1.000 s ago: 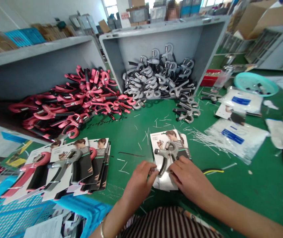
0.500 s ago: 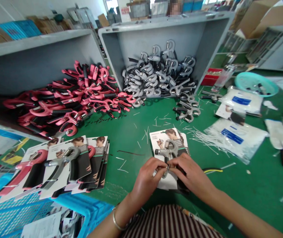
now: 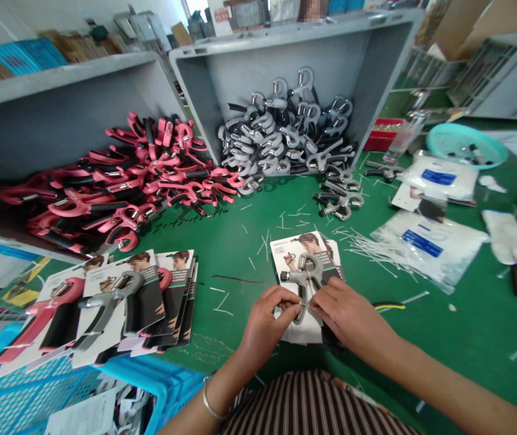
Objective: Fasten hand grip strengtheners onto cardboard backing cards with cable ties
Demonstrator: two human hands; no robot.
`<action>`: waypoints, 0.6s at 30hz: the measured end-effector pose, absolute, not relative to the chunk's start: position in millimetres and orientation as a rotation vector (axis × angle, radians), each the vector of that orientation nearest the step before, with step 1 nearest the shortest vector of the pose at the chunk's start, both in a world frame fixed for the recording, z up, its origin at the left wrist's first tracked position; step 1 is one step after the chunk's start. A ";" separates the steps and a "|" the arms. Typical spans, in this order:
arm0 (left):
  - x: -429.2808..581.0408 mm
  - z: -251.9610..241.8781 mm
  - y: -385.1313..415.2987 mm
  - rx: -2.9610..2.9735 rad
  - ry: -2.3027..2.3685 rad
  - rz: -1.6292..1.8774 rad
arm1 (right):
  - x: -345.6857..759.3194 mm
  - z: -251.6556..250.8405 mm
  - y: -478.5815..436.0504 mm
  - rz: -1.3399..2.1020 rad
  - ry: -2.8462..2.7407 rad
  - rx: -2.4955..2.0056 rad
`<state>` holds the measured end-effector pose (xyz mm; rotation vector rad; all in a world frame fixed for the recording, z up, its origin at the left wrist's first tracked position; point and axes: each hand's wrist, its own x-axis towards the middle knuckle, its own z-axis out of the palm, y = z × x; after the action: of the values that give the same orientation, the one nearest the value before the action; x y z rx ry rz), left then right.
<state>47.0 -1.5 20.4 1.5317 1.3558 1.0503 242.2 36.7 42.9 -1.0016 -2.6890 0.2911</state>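
A grey hand grip strengthener with a coil spring and dark handles lies on a printed backing card in front of me. My left hand pinches at the left side of its handles, thumb against fingertips. From the other side my right hand is closed in a pinch too, partly covering the card. A short white bit of zip tie shows between the two sets of fingertips, across the handles; most of it is hidden.
Loose white zip ties lie to the right, beside plastic bags. Carded grips are stacked at left over a blue crate. Grey bins hold red grips and grey grips. A yellow-handled tool lies at right.
My right fingertips have drawn slightly apart from the left ones, toward the right. The grip and card stay in place beneath; the whole view has shifted a little.
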 end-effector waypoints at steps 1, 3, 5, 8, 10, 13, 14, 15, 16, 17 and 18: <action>47.0 20.2 -1.6 1.540 1.354 1.044 | 241.7 43.3 36.6 0.296 -2.683 -0.998; 47.0 19.8 -1.8 1.567 1.349 1.036 | 240.3 44.3 36.4 0.308 -2.665 -0.991; 46.9 19.8 -1.8 1.616 1.349 1.036 | 238.8 45.4 36.5 0.309 -2.659 -0.986; 45.7 21.6 -0.8 1.765 1.345 1.032 | 237.9 46.6 37.9 0.345 -2.640 -1.007; 44.0 23.8 0.8 1.850 1.321 0.997 | 238.3 47.3 39.5 0.389 -2.610 -1.033; 40.6 26.0 4.2 1.811 1.310 0.939 | 239.6 48.4 41.7 0.419 -2.620 -1.006; 39.5 26.0 5.4 1.768 1.318 0.937 | 240.0 48.6 42.1 0.427 -2.626 -0.991; 38.4 25.5 6.7 1.726 1.328 0.941 | 240.3 48.7 42.2 0.438 -2.624 -0.979; 37.6 24.6 8.1 1.692 1.334 0.951 | 240.6 48.5 42.2 0.451 -2.613 -0.978; 37.0 23.6 9.7 1.670 1.333 0.957 | 240.8 48.0 42.3 0.463 -2.595 -0.991; 36.6 22.7 11.6 1.659 1.330 0.960 | 240.8 47.3 42.7 0.472 -2.577 -1.004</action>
<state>36.6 11.6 22.7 1.6585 1.3298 0.9599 240.8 42.7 47.3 -1.0039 -2.5771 0.4724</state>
